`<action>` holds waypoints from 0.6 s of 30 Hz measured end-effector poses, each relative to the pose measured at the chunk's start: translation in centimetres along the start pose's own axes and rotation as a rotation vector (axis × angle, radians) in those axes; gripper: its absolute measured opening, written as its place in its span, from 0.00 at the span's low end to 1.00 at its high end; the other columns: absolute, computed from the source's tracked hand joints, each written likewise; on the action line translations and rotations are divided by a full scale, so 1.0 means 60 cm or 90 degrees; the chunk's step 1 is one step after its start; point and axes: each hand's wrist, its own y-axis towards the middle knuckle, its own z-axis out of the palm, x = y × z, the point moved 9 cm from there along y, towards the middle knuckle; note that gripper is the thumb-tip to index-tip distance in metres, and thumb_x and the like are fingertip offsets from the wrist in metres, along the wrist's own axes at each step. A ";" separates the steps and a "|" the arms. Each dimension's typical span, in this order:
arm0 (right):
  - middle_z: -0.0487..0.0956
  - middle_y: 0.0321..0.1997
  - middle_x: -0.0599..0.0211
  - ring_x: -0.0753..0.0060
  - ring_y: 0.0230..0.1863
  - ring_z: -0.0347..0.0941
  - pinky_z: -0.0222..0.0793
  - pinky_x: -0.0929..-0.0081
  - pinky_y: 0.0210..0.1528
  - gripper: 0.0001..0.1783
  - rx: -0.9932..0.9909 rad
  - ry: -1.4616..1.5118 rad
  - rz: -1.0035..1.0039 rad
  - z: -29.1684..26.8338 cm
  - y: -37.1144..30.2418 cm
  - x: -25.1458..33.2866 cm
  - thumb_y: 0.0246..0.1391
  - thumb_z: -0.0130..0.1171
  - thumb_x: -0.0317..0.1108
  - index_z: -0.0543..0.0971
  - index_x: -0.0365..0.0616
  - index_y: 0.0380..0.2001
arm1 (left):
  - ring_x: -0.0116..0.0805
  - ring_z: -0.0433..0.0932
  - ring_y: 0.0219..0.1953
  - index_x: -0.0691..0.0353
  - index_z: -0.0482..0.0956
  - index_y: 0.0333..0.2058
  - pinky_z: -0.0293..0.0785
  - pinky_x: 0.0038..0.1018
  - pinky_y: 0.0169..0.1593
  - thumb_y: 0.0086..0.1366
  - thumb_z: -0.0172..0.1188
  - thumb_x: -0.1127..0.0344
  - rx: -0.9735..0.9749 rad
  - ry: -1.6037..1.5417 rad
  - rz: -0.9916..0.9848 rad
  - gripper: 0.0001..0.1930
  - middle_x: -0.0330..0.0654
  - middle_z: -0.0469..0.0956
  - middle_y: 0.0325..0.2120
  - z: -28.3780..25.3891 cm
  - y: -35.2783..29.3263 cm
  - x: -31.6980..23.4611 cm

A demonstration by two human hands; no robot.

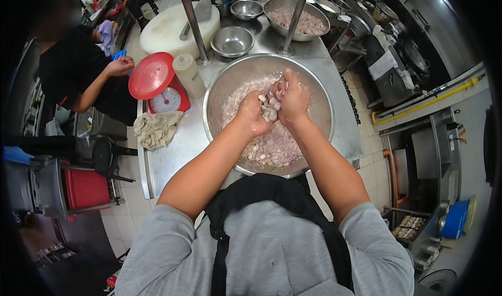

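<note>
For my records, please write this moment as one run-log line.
left hand: cupping chopped pieces | right hand: cupping same pieces | beneath: large metal bowl | nearby: red scale, beige cloth

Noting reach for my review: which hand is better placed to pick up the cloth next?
Probably the left hand: it is nearer the cloth, which lies on the person's left, outside the bowl. The right hand is farther across. Both hold pale pieces, so either would likely release first.
</note>
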 end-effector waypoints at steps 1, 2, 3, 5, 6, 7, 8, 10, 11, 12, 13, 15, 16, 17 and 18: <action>0.69 0.17 0.68 0.78 0.21 0.63 0.60 0.79 0.24 0.23 0.004 -0.119 -0.061 0.004 -0.005 0.013 0.63 0.44 0.45 0.72 0.38 0.21 | 0.38 0.77 0.40 0.58 0.73 0.42 0.74 0.33 0.43 0.69 0.38 0.61 -0.025 0.016 -0.013 0.14 0.42 0.77 0.37 -0.008 -0.003 0.002; 0.70 0.18 0.68 0.79 0.21 0.63 0.61 0.80 0.25 0.23 0.007 -0.239 -0.122 0.010 -0.011 0.027 0.63 0.44 0.43 0.74 0.37 0.22 | 0.38 0.78 0.39 0.58 0.73 0.43 0.74 0.34 0.43 0.69 0.37 0.61 -0.049 0.032 -0.026 0.15 0.42 0.77 0.37 -0.015 -0.007 0.002; 0.70 0.18 0.68 0.79 0.21 0.63 0.61 0.80 0.25 0.23 0.011 -0.239 -0.125 0.012 -0.014 0.030 0.63 0.44 0.43 0.74 0.37 0.22 | 0.38 0.78 0.39 0.58 0.73 0.43 0.74 0.34 0.43 0.69 0.37 0.61 -0.047 0.032 -0.022 0.15 0.42 0.77 0.37 -0.018 -0.009 -0.002; 0.73 0.21 0.68 0.81 0.23 0.66 0.64 0.78 0.25 0.17 0.016 -0.279 -0.102 0.023 -0.025 0.038 0.63 0.45 0.38 0.76 0.36 0.30 | 0.38 0.78 0.41 0.58 0.73 0.43 0.76 0.37 0.43 0.70 0.38 0.59 -0.026 0.198 -0.021 0.15 0.43 0.77 0.38 -0.024 -0.015 -0.006; 0.73 0.21 0.68 0.81 0.23 0.66 0.64 0.78 0.25 0.17 0.021 -0.282 -0.102 0.026 -0.026 0.035 0.63 0.45 0.38 0.76 0.36 0.30 | 0.38 0.78 0.41 0.58 0.73 0.43 0.76 0.37 0.43 0.70 0.38 0.59 -0.025 0.195 -0.017 0.15 0.43 0.77 0.38 -0.027 -0.016 -0.005; 0.74 0.23 0.69 0.82 0.24 0.67 0.65 0.79 0.25 0.14 0.037 -0.304 -0.149 0.028 -0.028 0.043 0.63 0.45 0.35 0.76 0.36 0.35 | 0.38 0.77 0.40 0.58 0.73 0.43 0.76 0.35 0.40 0.70 0.38 0.58 -0.045 0.193 -0.014 0.15 0.42 0.77 0.37 -0.018 -0.020 0.000; 0.75 0.25 0.70 0.83 0.25 0.68 0.65 0.79 0.24 0.12 0.054 -0.323 -0.194 0.034 -0.032 0.052 0.62 0.45 0.32 0.76 0.36 0.39 | 0.37 0.77 0.39 0.58 0.72 0.43 0.76 0.34 0.38 0.70 0.39 0.57 -0.067 0.192 -0.011 0.15 0.42 0.76 0.36 -0.006 -0.029 0.002; 0.75 0.25 0.70 0.83 0.24 0.68 0.65 0.81 0.24 0.11 0.052 -0.331 -0.171 0.040 -0.043 0.061 0.62 0.46 0.31 0.75 0.36 0.41 | 0.35 0.77 0.35 0.59 0.72 0.42 0.73 0.31 0.31 0.71 0.41 0.56 -0.112 0.196 -0.001 0.15 0.41 0.76 0.34 0.026 -0.059 0.001; 0.75 0.24 0.70 0.83 0.24 0.69 0.64 0.82 0.23 0.11 0.052 -0.337 -0.147 0.046 -0.049 0.064 0.62 0.46 0.30 0.75 0.36 0.42 | 0.33 0.77 0.32 0.59 0.72 0.42 0.71 0.28 0.25 0.71 0.42 0.56 -0.160 0.201 0.010 0.15 0.40 0.76 0.32 0.027 -0.071 -0.003; 0.75 0.24 0.70 0.83 0.24 0.69 0.64 0.82 0.23 0.11 0.051 -0.337 -0.146 0.051 -0.050 0.071 0.62 0.46 0.30 0.75 0.36 0.42 | 0.33 0.77 0.32 0.59 0.72 0.42 0.71 0.28 0.25 0.71 0.42 0.56 -0.160 0.201 0.010 0.15 0.40 0.76 0.32 0.013 -0.058 -0.005; 0.75 0.23 0.70 0.84 0.22 0.68 0.63 0.83 0.22 0.11 0.027 -0.301 -0.150 0.060 -0.051 0.076 0.62 0.47 0.31 0.75 0.36 0.41 | 0.31 0.75 0.25 0.59 0.72 0.39 0.68 0.30 0.20 0.71 0.43 0.54 -0.141 0.271 0.016 0.15 0.39 0.74 0.27 -0.008 -0.043 -0.019; 0.75 0.22 0.71 0.85 0.20 0.67 0.62 0.84 0.21 0.12 -0.018 -0.273 -0.146 0.047 -0.036 0.081 0.63 0.47 0.32 0.75 0.35 0.40 | 0.29 0.72 0.19 0.59 0.73 0.35 0.64 0.32 0.16 0.71 0.43 0.53 -0.117 0.339 -0.001 0.16 0.39 0.73 0.23 -0.015 -0.016 -0.030; 0.72 0.20 0.71 0.85 0.17 0.62 0.58 0.83 0.17 0.12 -0.022 -0.288 -0.184 0.040 -0.032 0.093 0.63 0.47 0.33 0.75 0.35 0.37 | 0.28 0.69 0.15 0.59 0.73 0.32 0.58 0.31 0.13 0.70 0.44 0.52 -0.109 0.448 0.017 0.17 0.38 0.71 0.19 -0.005 -0.013 -0.041; 0.70 0.18 0.71 0.86 0.13 0.57 0.54 0.83 0.13 0.12 -0.027 -0.303 -0.222 0.032 -0.029 0.102 0.63 0.48 0.34 0.75 0.35 0.34 | 0.27 0.65 0.12 0.59 0.74 0.30 0.53 0.29 0.11 0.70 0.45 0.51 -0.100 0.555 0.037 0.18 0.38 0.70 0.16 0.006 -0.011 -0.046; 0.70 0.18 0.71 0.86 0.13 0.57 0.54 0.83 0.13 0.12 -0.032 -0.305 -0.224 0.019 -0.025 0.100 0.63 0.48 0.34 0.75 0.35 0.34 | 0.27 0.62 0.11 0.59 0.73 0.25 0.52 0.27 0.12 0.68 0.46 0.50 -0.155 0.636 0.082 0.20 0.37 0.67 0.12 0.008 -0.014 -0.058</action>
